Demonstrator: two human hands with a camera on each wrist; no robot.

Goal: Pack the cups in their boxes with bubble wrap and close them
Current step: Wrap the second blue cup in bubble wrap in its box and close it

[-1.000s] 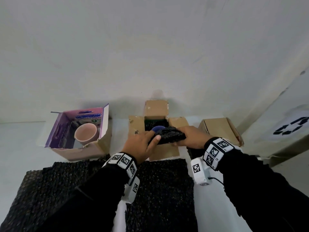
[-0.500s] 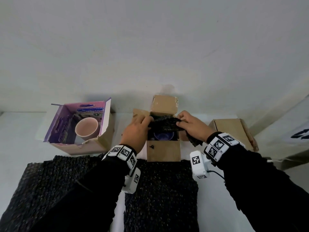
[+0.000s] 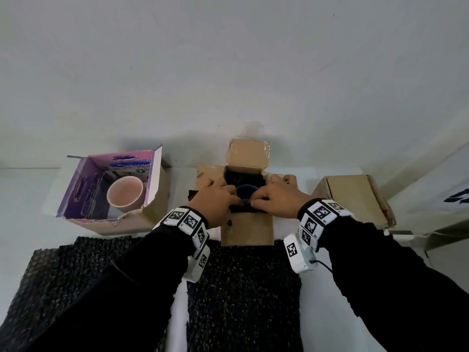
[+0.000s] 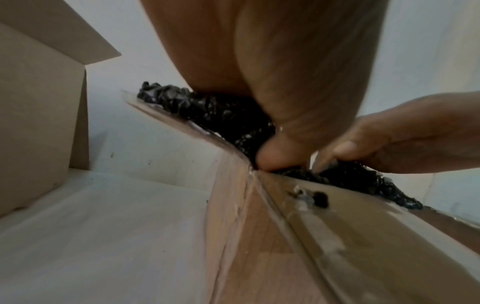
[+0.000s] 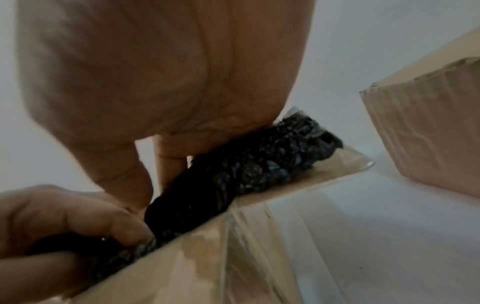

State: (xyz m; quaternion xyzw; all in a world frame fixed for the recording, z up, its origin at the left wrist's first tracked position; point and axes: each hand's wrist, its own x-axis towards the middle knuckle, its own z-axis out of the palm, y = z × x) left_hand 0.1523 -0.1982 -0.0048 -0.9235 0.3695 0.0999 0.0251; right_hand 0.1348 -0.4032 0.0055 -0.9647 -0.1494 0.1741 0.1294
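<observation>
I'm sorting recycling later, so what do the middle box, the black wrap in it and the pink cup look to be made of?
Middle box: brown cardboard, matte, with creased flaps and glossy clear tape strips.
Black wrap: bubbled plastic film by its shiny, lumpy surface.
Pink cup: smooth and thick-walled, probably glazed ceramic; plastic can't be ruled out.

Both arms wear black long sleeves (image 3: 396, 280). Each wrist carries a white band (image 3: 189, 221) of square black-and-white coded markers. A white camera block (image 3: 299, 255) hangs beneath the right band, a thin black cable (image 3: 323, 265) leaving it toward 4 o'clock.
</observation>
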